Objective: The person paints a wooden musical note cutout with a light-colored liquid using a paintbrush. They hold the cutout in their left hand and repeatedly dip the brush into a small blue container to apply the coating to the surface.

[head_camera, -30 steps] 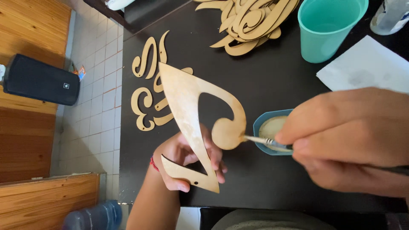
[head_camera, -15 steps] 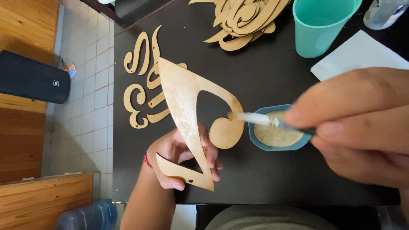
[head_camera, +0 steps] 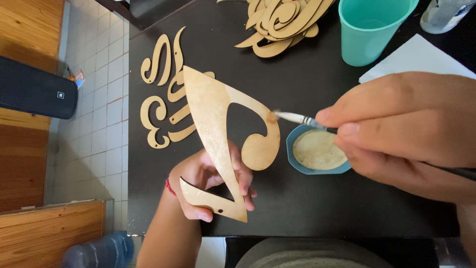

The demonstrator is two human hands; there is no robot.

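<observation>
My left hand (head_camera: 208, 183) holds a flat, curved wooden cutout (head_camera: 213, 129) by its lower part, tilted above the black table (head_camera: 297, 213). My right hand (head_camera: 406, 129) grips a thin paintbrush (head_camera: 297, 118). The brush tip touches the cutout's upper curl. A small blue dish (head_camera: 317, 151) with pale beige paint sits on the table just under the brush, right of the cutout.
Loose curly wooden pieces (head_camera: 163, 94) lie on the table's left side, and a pile of similar pieces (head_camera: 282, 22) at the top. A teal cup (head_camera: 372, 27), white paper (head_camera: 416, 57) and a clear bottle (head_camera: 441, 15) stand top right. A black speaker (head_camera: 34, 89) is on the tiled floor.
My right hand has lifted the brush from the dish up to the cutout's upper curl. My left hand keeps the cutout almost still.
</observation>
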